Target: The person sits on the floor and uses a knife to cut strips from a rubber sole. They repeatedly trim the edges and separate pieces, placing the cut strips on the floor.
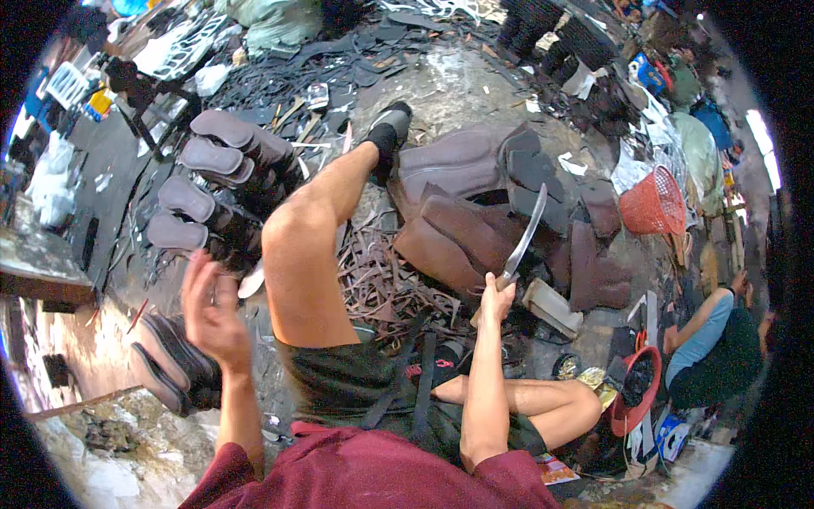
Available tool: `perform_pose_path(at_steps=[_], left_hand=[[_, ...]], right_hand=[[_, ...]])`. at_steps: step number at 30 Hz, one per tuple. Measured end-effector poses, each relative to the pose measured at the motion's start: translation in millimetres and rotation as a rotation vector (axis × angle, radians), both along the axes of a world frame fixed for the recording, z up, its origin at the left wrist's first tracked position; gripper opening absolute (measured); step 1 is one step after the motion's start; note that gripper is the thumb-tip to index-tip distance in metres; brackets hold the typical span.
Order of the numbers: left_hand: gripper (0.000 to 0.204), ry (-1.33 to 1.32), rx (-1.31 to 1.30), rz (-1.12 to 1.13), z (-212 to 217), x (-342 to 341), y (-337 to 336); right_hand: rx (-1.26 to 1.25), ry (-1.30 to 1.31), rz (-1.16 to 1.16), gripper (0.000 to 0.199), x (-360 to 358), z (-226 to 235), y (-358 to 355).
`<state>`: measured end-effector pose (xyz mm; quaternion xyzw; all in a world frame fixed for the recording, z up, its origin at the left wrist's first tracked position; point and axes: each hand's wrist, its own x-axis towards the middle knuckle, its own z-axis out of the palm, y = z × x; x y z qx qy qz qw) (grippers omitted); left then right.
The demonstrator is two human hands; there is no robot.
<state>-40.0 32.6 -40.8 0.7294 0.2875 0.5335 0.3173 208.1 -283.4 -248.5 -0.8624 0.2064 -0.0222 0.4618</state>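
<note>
My right hand (495,302) grips the handle of a long knife (527,233). Its curved, shiny blade points up and away over dark cut sheets. My left hand (216,314) is raised near the stacked soles, slightly blurred, its fingers stretched out and nothing in them. Just beyond it stand stacks of grey-brown shoe soles (185,197); another stack of soles (161,365) lies closer to me on the left. Brown sheets (454,237) with sole-shaped outlines lie in front of the knife. Narrow brown offcut strips (386,276) are heaped between my legs.
A red plastic basket (653,204) stands at the right, and a red basin (640,394) with dark contents sits nearer. Another person (708,348) is at the far right. Black scraps (373,55) cover the floor at the back. A pale block (551,310) lies beside my right hand.
</note>
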Motion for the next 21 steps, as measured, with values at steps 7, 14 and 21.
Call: perform_pose_path(at_steps=[7, 14, 21], left_hand=[[0.047, -0.005, -0.771, -0.560, -42.9, 130.3, -138.6], [0.103, 0.848, -0.950, 0.385, -191.4, 259.9, -165.5], [0.029, -0.096, -1.146, -0.317, -95.1, 155.2, -128.2]], right_hand=[[0.125, -0.091, 0.156, 0.033, -35.4, -12.0, -37.4], [0.478, -0.093, 0.147, 0.040, -93.3, 57.9, -26.9], [0.552, -0.144, 0.288, 0.057, -122.0, 146.5, -65.9]])
